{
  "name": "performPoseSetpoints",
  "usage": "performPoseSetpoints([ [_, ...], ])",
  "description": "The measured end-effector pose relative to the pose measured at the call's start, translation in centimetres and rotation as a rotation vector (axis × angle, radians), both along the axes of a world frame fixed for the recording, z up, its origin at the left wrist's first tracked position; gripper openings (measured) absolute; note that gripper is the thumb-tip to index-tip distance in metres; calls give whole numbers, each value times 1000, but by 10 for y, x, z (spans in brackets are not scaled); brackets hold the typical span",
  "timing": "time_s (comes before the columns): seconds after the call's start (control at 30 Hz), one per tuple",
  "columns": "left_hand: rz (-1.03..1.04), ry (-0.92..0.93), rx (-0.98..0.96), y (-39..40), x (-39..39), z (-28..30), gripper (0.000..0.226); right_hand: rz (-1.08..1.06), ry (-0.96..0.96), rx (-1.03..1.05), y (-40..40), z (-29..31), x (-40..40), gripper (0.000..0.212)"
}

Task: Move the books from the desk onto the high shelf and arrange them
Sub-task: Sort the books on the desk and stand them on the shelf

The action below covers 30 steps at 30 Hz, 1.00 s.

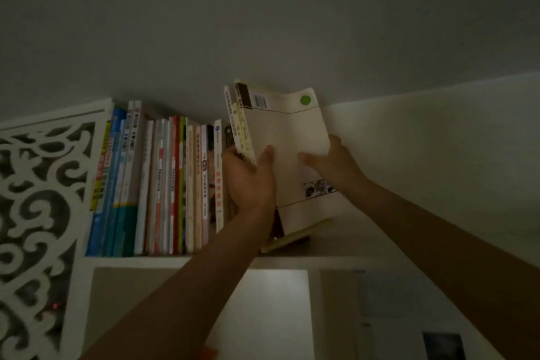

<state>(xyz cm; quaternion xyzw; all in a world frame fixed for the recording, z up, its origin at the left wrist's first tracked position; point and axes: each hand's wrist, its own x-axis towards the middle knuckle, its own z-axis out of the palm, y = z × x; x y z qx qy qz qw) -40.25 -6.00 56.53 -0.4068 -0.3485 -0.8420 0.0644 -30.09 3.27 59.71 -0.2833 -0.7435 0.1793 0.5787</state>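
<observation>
A small stack of cream-covered paperback books (287, 137), the outermost one showing a barcode and a round green sticker near its top, stands tilted just right of the frame's centre, its lower edge resting on the white high shelf (344, 242). It leans with its top toward the upper left, close to the row of upright books with coloured spines (163, 184) that fills the left-centre of the frame; a narrow gap near the bottom separates the two groups.

The left hand (249, 181) sits at the stack's left side, at mid-height. Its fingers are curled round the spines on the far side, and its thumb lies flat across the pale cover, so it grips the stack. The right hand (330, 161) is at the stack's right edge, slightly higher in the frame; its thumb presses on the cover and its fingers wrap behind the right edge, holding the same stack from the opposite side.

Both forearms rise from the bottom of the frame. A white carved fretwork panel (38, 213) occupies the left edge, and the grey ceiling (263, 9) spans the upper half. The light is dim.
</observation>
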Motion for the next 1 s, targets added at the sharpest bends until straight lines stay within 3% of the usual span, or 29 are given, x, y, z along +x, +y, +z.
performPoseSetpoints([
  [0.07, 136, 67, 13, 25, -5, -1, 47, -192, -147, 60, 11, 2, -8, 111],
  [0.13, 285, 126, -12, 41, -10, -6, 55, -15, -225, 118, 23, -4, -17, 111],
  [0.23, 392, 227, -46, 50, -12, -13, 66, 341, -285, 42, 28, -11, -14, 90],
  [0.3, 513, 370, -89, 46, -14, -23, 75, 369, -340, -25, 27, -12, -7, 77],
  [0.37, 644, 582, -117, 36, -26, -37, 71, 390, -349, -89, 21, -9, 2, 77],
  [0.43, 615, 760, -138, 22, -46, -47, 58, 441, -348, -94, 15, -8, 5, 87],
  [0.53, 677, 935, -276, 8, -81, -52, 66, 469, -426, -9, 5, -10, -10, 101],
  [0.73, 818, 1027, -437, 14, -107, -55, 84, 384, -531, -28, 22, -11, -44, 147],
  [0.9, 737, 980, -430, 8, -92, -56, 90, 367, -456, 1, 14, -24, -36, 117],
  [1.0, 601, 905, -261, -3, -70, -69, 56, 267, -324, 178, -12, -43, -16, 68],
])
